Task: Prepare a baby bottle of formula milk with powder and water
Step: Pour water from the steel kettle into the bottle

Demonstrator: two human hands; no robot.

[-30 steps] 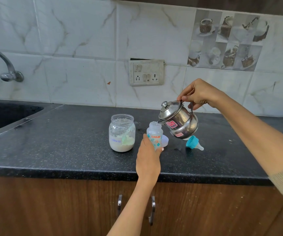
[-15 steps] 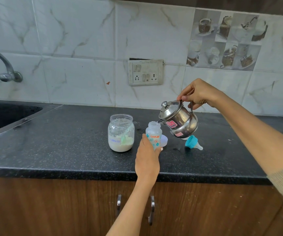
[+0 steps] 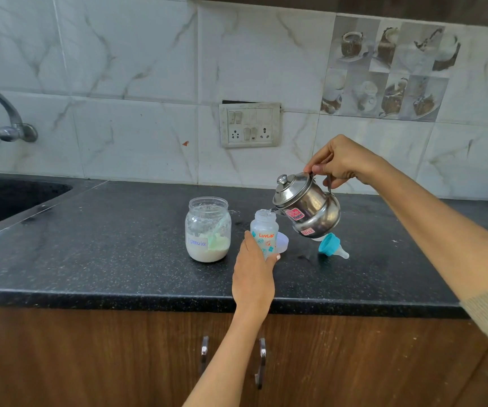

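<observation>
Bottle (image 3: 264, 235): clear, orange print, open-topped; upright on worktop (image 3: 119, 259).
Kettle (image 3: 310, 208): steel, tilted, spout left over bottle mouth.
Left hand (image 3: 253, 271): wrapped round bottle.
Right hand (image 3: 341, 161): grips kettle handle.

On the black countertop (image 3: 90, 259), a wide bare stretch runs from the formula jar (image 3: 208, 230) leftward to the sink (image 3: 8, 201), and another lies right of the teal nipple cap (image 3: 330, 245). The middle is crowded: jar, baby bottle (image 3: 264, 230) gripped by the left hand (image 3: 253, 277), a clear cap (image 3: 282, 242) just behind it, and the tilted steel kettle (image 3: 310, 210) hanging from the right hand (image 3: 342, 163), whose forearm bars the right side above the counter
</observation>
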